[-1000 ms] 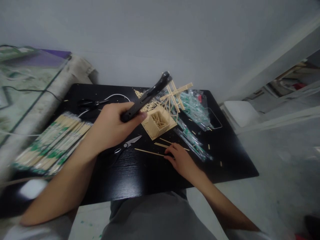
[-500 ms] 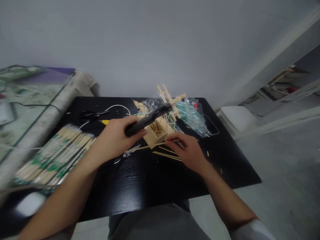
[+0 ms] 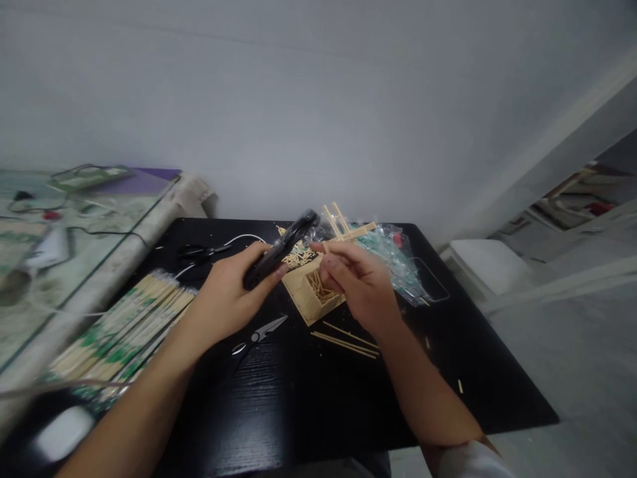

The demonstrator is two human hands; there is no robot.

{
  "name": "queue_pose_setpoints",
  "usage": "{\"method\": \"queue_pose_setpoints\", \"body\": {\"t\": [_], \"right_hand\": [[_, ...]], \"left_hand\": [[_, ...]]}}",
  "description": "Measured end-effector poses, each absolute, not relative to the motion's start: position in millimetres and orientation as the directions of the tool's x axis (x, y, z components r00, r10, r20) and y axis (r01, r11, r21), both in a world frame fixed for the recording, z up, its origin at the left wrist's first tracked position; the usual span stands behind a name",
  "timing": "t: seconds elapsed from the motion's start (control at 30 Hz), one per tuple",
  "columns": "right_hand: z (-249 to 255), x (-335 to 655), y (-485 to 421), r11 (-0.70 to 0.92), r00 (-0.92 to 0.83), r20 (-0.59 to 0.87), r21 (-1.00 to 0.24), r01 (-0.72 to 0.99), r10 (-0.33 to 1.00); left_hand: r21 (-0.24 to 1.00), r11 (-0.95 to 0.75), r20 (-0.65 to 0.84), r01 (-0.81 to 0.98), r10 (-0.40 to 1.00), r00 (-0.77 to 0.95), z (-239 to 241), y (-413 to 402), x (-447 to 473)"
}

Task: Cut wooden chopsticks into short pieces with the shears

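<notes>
My left hand [image 3: 239, 285] is wrapped round a long black tool [image 3: 281, 249], whose far end points up and away; its exact kind is unclear. My right hand [image 3: 361, 282] is closed in a pinch over the right side of a small wooden box [image 3: 312, 302]. A thin wooden stick [image 3: 326, 247] shows at its fingertips, mostly hidden by the hand. Short stick pieces fill the box, which stands on a flat wooden base. Just behind my right hand rises a frame of joined sticks [image 3: 348, 232], its lower part hidden.
On the black table [image 3: 318, 411] lie scissors [image 3: 261, 332], loose sticks [image 3: 346, 344] and a pile of cut pieces [image 3: 301, 255]. Packs of chopsticks [image 3: 124, 325] lie left, plastic wrappers [image 3: 393, 255] at the back right. Black-handled scissors [image 3: 204, 252] and a white cable [image 3: 243, 238] are back left.
My right hand has moved up from the box's front to beside the stick frame, taking the stick along. The black tool has swung left, away from the frame. The view has shifted.
</notes>
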State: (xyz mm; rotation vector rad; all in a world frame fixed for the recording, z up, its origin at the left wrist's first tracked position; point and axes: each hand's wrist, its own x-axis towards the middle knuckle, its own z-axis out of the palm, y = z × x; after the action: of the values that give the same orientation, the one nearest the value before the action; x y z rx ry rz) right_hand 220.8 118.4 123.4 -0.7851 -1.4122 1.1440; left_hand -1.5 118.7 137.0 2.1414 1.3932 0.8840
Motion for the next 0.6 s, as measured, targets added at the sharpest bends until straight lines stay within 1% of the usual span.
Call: {"method": "queue_pose_setpoints", "body": {"t": [0.13, 0.23, 0.33, 0.43, 0.6], "right_hand": [[118.5, 220.2, 119.2, 0.307, -0.157, 0.322, -0.945, -0.112, 0.934], [118.1, 219.5, 119.2, 0.361, -0.105, 0.370, -0.928, -0.095, 0.923], [120.3, 220.3, 117.6, 0.417, -0.061, 0.416, -0.909, -0.001, 0.907], [121.2, 222.6, 115.6, 0.446, -0.053, 0.443, -0.890, 0.092, 0.895], [119.9, 225.4, 114.5, 0.470, -0.052, 0.467, -0.879, 0.080, 0.882]], "left_hand": [[0.600, -0.399, 0.273, 0.693, 0.917, 0.291, 134.3, 119.6, 0.4], [0.566, -0.404, 0.262, 0.719, 0.914, 0.308, 131.2, 119.0, 4.1], [0.535, -0.420, 0.268, 0.733, 0.907, 0.325, 128.8, 117.8, 7.2], [0.513, -0.427, 0.281, 0.745, 0.903, 0.324, 127.4, 116.7, 8.8], [0.503, -0.437, 0.289, 0.746, 0.898, 0.331, 126.0, 115.8, 11.2]]}}
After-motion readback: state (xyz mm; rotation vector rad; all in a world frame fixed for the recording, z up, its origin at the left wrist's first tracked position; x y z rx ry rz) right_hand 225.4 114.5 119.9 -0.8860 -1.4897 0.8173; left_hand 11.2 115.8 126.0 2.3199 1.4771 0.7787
